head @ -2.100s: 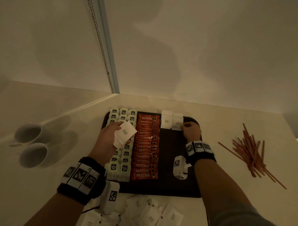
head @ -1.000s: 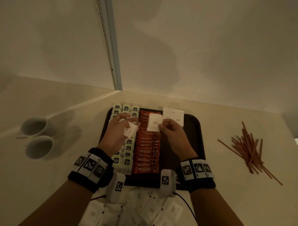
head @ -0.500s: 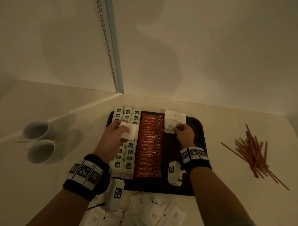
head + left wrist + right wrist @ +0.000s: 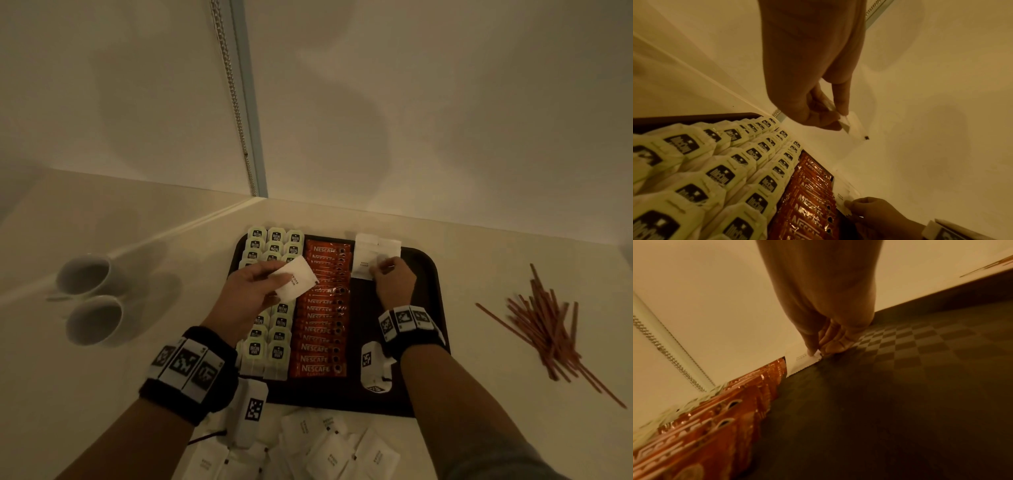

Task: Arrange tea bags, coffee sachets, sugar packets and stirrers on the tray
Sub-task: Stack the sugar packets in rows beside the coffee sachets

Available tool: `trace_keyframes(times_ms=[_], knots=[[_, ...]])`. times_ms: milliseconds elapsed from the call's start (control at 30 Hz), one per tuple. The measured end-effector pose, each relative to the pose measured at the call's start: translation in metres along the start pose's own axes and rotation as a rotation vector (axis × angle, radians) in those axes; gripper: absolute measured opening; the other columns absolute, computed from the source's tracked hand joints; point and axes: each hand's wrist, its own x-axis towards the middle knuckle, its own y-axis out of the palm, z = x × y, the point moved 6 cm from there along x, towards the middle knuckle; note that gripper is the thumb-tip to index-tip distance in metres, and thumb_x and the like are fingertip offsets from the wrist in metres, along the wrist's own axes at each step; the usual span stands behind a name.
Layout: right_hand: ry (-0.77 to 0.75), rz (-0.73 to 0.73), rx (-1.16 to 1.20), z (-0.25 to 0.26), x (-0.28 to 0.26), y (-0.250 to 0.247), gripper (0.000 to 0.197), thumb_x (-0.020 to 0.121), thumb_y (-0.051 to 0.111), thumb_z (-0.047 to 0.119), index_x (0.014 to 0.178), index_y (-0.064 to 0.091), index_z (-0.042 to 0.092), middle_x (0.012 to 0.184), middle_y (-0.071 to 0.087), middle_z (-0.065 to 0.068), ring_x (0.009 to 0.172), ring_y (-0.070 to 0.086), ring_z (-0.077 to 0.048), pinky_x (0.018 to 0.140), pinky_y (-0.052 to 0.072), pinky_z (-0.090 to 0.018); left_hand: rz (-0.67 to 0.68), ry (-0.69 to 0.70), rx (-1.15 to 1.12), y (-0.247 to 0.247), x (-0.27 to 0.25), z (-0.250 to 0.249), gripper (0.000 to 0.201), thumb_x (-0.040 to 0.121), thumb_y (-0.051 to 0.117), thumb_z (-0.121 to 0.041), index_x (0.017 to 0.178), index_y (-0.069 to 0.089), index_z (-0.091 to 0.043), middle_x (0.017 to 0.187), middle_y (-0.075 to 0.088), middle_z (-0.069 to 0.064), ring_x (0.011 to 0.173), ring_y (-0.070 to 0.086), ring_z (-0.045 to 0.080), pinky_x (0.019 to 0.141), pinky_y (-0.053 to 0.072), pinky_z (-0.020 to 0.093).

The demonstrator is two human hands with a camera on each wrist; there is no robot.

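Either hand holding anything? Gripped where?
Left hand holds a spare sugar packet by its near edge, above the tea bags. Right hand pinches the near right corner of a packet lying on the tray.

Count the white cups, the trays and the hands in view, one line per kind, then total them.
White cups: 2
Tray: 1
Hands: 2
Total: 5
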Motion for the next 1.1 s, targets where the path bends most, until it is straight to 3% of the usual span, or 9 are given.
trace_keyframes(times_ms=[133, 233, 367, 500, 567, 700, 867, 967, 1100], knots=[[-0.126, 0.035, 0.12, 0.033, -0.016, -0.005, 0.017, 0.086, 0.066, 0.027, 0.092, 0.06, 0.011, 0.083, 0.061, 0.005, 0.083, 0.06, -0.014, 0.067, 0.043, -0.015, -0.01, -0.003, -0.054, 0.005, -0.002, -0.004, 0.013, 0.089, 0.061, -0.005, 0.101, 0.066, -0.008, 0.103, 0.068, 0.007, 0.09, 0.065, 0.016, 0.064, 0.056, 0.018], [-0.218, 0.364, 0.311, 0.077, -0.049, 0.0, 0.021, 0.087, 0.062, 0.039, 0.093, 0.064, 0.019, 0.089, 0.066, 0.006, 0.082, 0.062, -0.006, 0.068, 0.048, -0.017, -0.004, 0.003, -0.084, 0.01, -0.003, -0.005, 0.009, 0.091, 0.059, -0.004, 0.097, 0.065, -0.008, 0.103, 0.066, 0.007, 0.091, 0.064, 0.017, 0.066, 0.056, 0.017], [-0.329, 0.673, 0.291, 0.11, -0.09, 0.011, 0.01, 0.086, 0.065, 0.025, 0.095, 0.065, 0.028, 0.095, 0.069, 0.004, 0.089, 0.066, -0.009, 0.079, 0.056, -0.024, -0.002, 0.098, 0.081, 0.016, -0.005, -0.013, 0.011, 0.09, 0.061, -0.008, 0.094, 0.067, -0.015, 0.098, 0.068, 0.006, 0.086, 0.063, 0.017, 0.055, 0.049, 0.016], [-0.224, 0.63, 0.379, 0.104, -0.099, 0.008, 0.005, 0.088, 0.064, 0.017, 0.092, 0.063, 0.019, 0.098, 0.068, -0.009, 0.089, 0.067, -0.023, 0.079, 0.057, -0.034, -0.017, 0.109, 0.049, 0.016, -0.008, -0.016, 0.014, 0.09, 0.061, -0.012, 0.105, 0.062, -0.011, 0.096, 0.068, 0.004, 0.082, 0.066, 0.015, 0.057, 0.052, 0.017], [-0.149, 0.664, 0.469, 0.097, -0.104, 0.008, 0.011, 0.087, 0.063, 0.01, 0.096, 0.057, 0.01, 0.104, 0.066, -0.017, 0.085, 0.068, -0.022, 0.072, 0.059, -0.031, 0.015, 0.1, 0.069, 0.016, -0.008, -0.015, 0.02, 0.087, 0.065, -0.009, 0.107, 0.06, -0.012, 0.099, 0.069, 0.007, 0.087, 0.068, 0.017, 0.065, 0.055, 0.021], [-0.063, 0.759, 0.524, 0.088, -0.116, 0.009, 0.034, 0.083, 0.066, 0.005, 0.113, 0.05, 0.009, 0.109, 0.065, -0.01, 0.087, 0.07, -0.02, 0.069, 0.058, -0.029, -0.027, 0.199, 0.15, 0.016, -0.009, -0.021, 0.01, 0.086, 0.066, -0.004, 0.088, 0.065, -0.014, 0.087, 0.071, 0.002, 0.081, 0.069, 0.012, 0.068, 0.057, 0.02], [-0.068, 0.661, 0.512, 0.08, -0.108, -0.001, 0.019, 0.085, 0.066, 0.016, 0.1, 0.063, 0.005, 0.102, 0.069, -0.012, 0.093, 0.067, -0.03, 0.077, 0.058, -0.032, 0.001, 0.281, 0.285, 0.024, -0.012, -0.028, 0.012, 0.084, 0.068, -0.008, 0.086, 0.072, -0.02, 0.087, 0.074, -0.001, 0.086, 0.07, 0.017, 0.08, 0.058, 0.032], [-0.05, 0.656, 0.525, 0.072, -0.101, -0.006, 0.017, 0.085, 0.064, 0.012, 0.099, 0.063, 0.001, 0.104, 0.067, -0.013, 0.093, 0.067, -0.025, 0.075, 0.057, -0.027, 0.03, 0.254, 0.295, 0.027, -0.013, -0.029, 0.012, 0.084, 0.069, -0.013, 0.093, 0.071, -0.02, 0.093, 0.073, 0.0, 0.09, 0.07, 0.018, 0.079, 0.057, 0.03], [0.064, 0.436, 0.578, 0.038, -0.064, -0.029, 0.01, 0.087, 0.06, 0.006, 0.097, 0.063, 0.006, 0.106, 0.065, -0.009, 0.093, 0.065, -0.018, 0.071, 0.055, -0.022, 0.029, 0.213, 0.364, 0.008, -0.019, -0.03, 0.013, 0.089, 0.064, -0.025, 0.101, 0.068, -0.022, 0.098, 0.07, -0.005, 0.085, 0.069, 0.016, 0.074, 0.052, 0.026]])
